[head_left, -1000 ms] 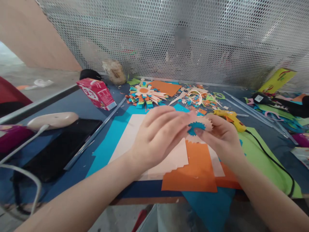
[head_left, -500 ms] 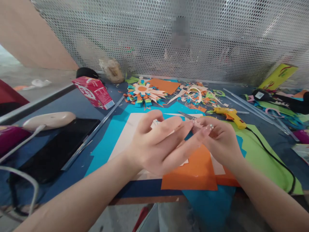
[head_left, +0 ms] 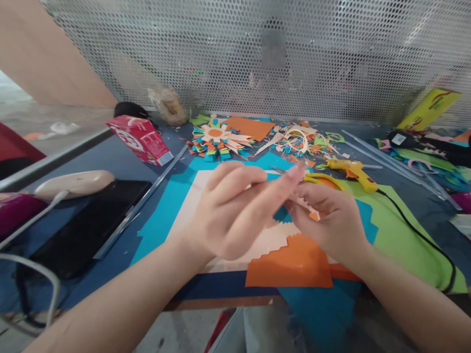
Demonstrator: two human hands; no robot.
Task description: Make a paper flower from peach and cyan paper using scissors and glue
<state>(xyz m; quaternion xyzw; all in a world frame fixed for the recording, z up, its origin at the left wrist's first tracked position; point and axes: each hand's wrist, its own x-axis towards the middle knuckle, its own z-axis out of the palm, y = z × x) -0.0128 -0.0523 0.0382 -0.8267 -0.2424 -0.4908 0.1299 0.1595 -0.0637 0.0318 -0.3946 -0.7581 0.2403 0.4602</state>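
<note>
at the far left a pale oval device with a white cord lies beside a dark phone, and a clear stick slants on the blue table near a red box. further right, the left hand hangs over the papers, one finger reaching across toward the right hand; whether it grips anything i cannot tell, since its own fingers hide that. the toothed paper piece, blue with a pale edge, sits between the two hands, and the right hand pinches it narrowly between thumb and fingers. a hard squeeze could bend those small teeth, or a loose one could let the layers slide apart. the scissors lie just beyond the right hand, blades pointing left, so a careless reach might nick a finger. at the right is a yellow glue gun; its black cord crosses the green sheet, where the right forearm could snag it and drag the gun.
</note>
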